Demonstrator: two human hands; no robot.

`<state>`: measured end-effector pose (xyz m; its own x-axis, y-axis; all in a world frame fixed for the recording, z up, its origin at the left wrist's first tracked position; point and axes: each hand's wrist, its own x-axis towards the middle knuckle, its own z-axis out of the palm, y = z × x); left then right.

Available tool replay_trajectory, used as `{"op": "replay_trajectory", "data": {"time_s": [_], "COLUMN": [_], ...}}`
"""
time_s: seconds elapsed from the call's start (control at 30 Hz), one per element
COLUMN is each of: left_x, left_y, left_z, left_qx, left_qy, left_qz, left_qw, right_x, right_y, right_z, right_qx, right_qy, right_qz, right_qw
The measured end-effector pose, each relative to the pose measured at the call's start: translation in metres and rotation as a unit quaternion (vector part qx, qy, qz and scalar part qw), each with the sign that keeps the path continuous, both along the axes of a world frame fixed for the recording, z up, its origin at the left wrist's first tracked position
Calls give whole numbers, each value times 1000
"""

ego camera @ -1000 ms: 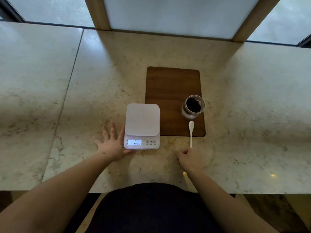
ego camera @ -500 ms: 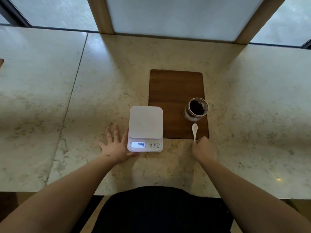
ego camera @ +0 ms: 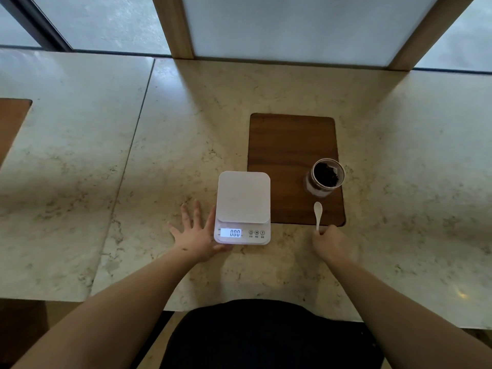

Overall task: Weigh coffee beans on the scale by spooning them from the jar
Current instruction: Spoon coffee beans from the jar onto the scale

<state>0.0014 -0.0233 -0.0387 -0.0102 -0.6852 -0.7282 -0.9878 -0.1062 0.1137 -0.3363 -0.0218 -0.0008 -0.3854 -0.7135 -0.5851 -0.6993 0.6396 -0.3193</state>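
A white digital scale (ego camera: 242,206) sits on the marble counter with its lit display reading 0.00 and an empty platform. My left hand (ego camera: 193,233) lies flat on the counter, fingers spread, touching the scale's left side. An open glass jar (ego camera: 325,177) with dark coffee beans inside stands on the near right corner of a brown wooden board (ego camera: 287,155). A small white spoon (ego camera: 318,214) points away from me just below the jar. My right hand (ego camera: 330,242) is closed around the spoon's handle end.
The marble counter (ego camera: 133,182) runs wide to both sides, with a seam left of the scale. Another brown board's corner (ego camera: 12,121) shows at the far left edge. Window frames stand along the back. The counter's front edge is close to my body.
My right hand moved forward from the counter to the spoon's handle and closed on it. My left hand stayed flat beside the scale.
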Motion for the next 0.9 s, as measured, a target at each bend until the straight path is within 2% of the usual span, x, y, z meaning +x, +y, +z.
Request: {"op": "replay_trajectory", "data": {"time_s": [0.27, 0.5, 0.57, 0.67, 0.77, 0.9], "left_x": [-2, -3, -4, -4, -3, -3], "left_y": [1, 2, 1, 1, 1, 1], "left_z": [10, 8, 7, 5, 4, 4], "left_qx": [16, 22, 21, 22, 24, 24], "left_qy": [3, 7, 11, 10, 7, 8], "left_qz": [0, 3, 4, 7, 7, 10], "left_qw": [1000, 1000, 1000, 1000, 1000, 1000], "right_x": [26, 0, -14, -30, -42, -47], "right_y": [20, -20, -38, -59, -73, -81], "right_z": [14, 60, 75, 88, 92, 90], "right_qx": [-106, -149, -186, -205, -169, -108], "right_qy": [-79, -104, -77, 24, 119, 148], "right_qz": [52, 99, 99, 107, 130, 151], "right_qw": [990, 978, 975, 973, 970, 971]}}
